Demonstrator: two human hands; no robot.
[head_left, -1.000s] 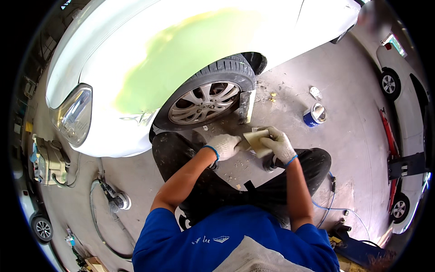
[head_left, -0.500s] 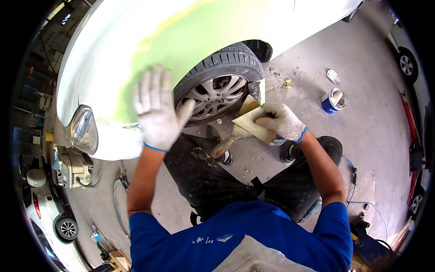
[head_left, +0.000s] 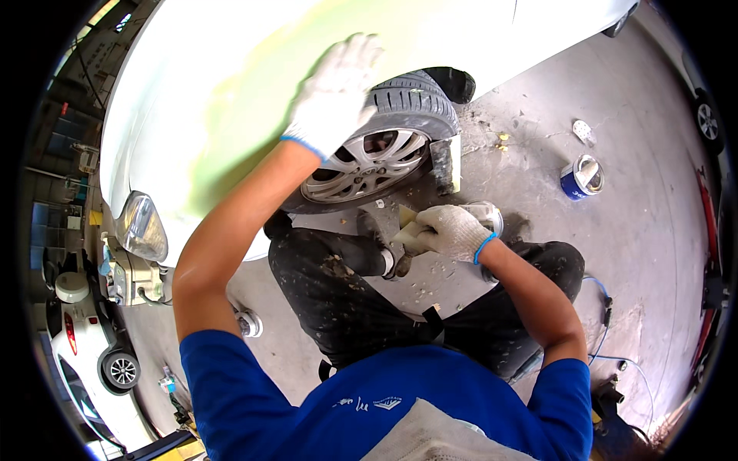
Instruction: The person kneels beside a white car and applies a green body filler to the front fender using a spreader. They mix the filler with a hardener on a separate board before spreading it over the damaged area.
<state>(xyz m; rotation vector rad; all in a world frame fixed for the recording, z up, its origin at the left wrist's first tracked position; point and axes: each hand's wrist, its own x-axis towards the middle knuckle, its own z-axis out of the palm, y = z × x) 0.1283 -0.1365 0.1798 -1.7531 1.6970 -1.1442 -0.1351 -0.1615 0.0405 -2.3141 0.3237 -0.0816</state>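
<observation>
My left hand (head_left: 334, 92), in a white knitted glove with a blue cuff, lies flat over the white car's fender (head_left: 238, 127), just above the wheel arch. Its fingers are stretched out and it holds nothing. Yellow-green filler covers the fender around it. Below the hand is the front wheel (head_left: 377, 157) with its silver rim. Low in front of the wheel, my gloved right hand (head_left: 455, 233) is closed around a cream flat spreader (head_left: 405, 218), seen nearly edge-on, and a putty knife whose handle (head_left: 403, 266) points down. The fingers partly hide both.
An open can (head_left: 492, 218) stands beside my right hand. Farther right are a blue can (head_left: 570, 186) and a pale perforated disc (head_left: 584, 132) on the floor. A blue hose (head_left: 626, 361) runs at lower right. Another white car (head_left: 92, 353) stands at left.
My left hand has moved right and up across the fender, toward the wheel arch top. My right hand has come slightly down and left, turning the spreader from face-on to nearly edge-on.
</observation>
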